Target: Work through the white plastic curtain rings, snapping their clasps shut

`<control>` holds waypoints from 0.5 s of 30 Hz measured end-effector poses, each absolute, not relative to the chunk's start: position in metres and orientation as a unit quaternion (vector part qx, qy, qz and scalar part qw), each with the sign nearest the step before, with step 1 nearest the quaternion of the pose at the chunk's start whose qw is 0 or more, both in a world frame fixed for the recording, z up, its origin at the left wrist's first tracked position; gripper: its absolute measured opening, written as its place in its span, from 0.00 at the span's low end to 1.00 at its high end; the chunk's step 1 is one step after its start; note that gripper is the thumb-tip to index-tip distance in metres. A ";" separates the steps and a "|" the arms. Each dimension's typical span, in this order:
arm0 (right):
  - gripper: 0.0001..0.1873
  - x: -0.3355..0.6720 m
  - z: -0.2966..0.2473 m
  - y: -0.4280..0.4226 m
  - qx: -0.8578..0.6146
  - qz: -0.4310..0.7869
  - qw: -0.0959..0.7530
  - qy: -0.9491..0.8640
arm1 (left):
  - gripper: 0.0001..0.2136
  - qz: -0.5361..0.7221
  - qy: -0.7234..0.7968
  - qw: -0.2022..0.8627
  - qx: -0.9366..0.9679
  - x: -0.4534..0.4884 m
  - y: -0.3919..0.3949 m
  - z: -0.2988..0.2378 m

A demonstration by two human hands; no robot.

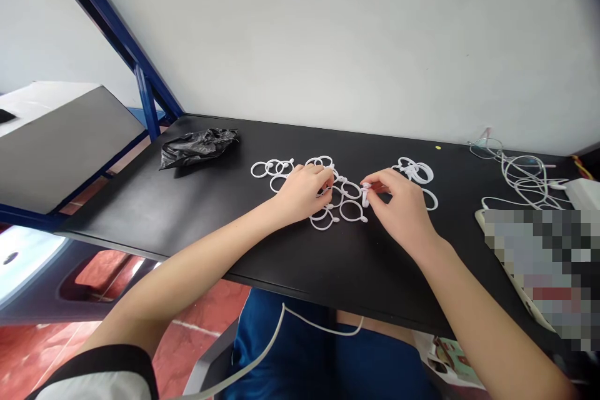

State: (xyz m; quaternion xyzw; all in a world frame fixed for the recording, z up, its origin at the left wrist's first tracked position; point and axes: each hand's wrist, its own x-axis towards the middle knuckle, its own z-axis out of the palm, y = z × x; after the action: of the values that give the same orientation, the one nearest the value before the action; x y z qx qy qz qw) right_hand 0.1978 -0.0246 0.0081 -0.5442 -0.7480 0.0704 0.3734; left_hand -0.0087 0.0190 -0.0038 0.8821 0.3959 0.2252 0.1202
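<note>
Several thin white plastic rings with small knobbed ends (pixel 351 210) lie loosely on the black table, some overlapping. My left hand (pixel 302 194) reaches into the middle of them, its fingers curled together in a pinch. Whatever is between those fingertips is hidden among the rings. To the right, my right hand (pixel 398 203) pinches a white plastic ring (pixel 365 195) between thumb and fingers; it shows nearly edge-on, just beside the loose rings. Behind the right hand lies a bunch of similar white rings (pixel 417 172), partly covered by it.
A crumpled black plastic bag (pixel 199 147) lies on the black table (pixel 262 250) at the left. On the right are a tangled white cable (pixel 522 178), glasses (pixel 485 148) and a pale-edged, blurred-out device (pixel 520 287). A white wall stands behind; a blue metal frame (pixel 147 100) is at left.
</note>
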 end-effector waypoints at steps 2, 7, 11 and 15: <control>0.08 0.197 0.008 -0.025 -0.536 0.062 0.393 -0.745 | 0.02 0.236 0.395 0.114 0.880 -0.008 0.019 -0.004; 0.06 0.194 0.011 -0.027 -0.490 -0.004 0.484 -0.725 | 0.05 0.328 0.352 0.076 0.873 -0.007 0.016 -0.001; 0.08 0.190 0.015 -0.031 -0.386 -0.053 0.561 -0.730 | 0.18 0.422 0.262 0.049 0.866 -0.007 0.010 0.001; 0.12 0.183 0.015 -0.038 -0.303 -0.036 0.568 -0.765 | 0.27 0.442 0.204 0.053 0.872 -0.004 0.006 -0.002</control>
State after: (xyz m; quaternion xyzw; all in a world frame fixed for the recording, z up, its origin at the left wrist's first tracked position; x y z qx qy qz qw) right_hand 0.1833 -0.0379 0.0150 -0.3028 -0.7648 -0.0356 0.5676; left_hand -0.0040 0.0056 -0.0015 0.8719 0.2036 0.4421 0.0534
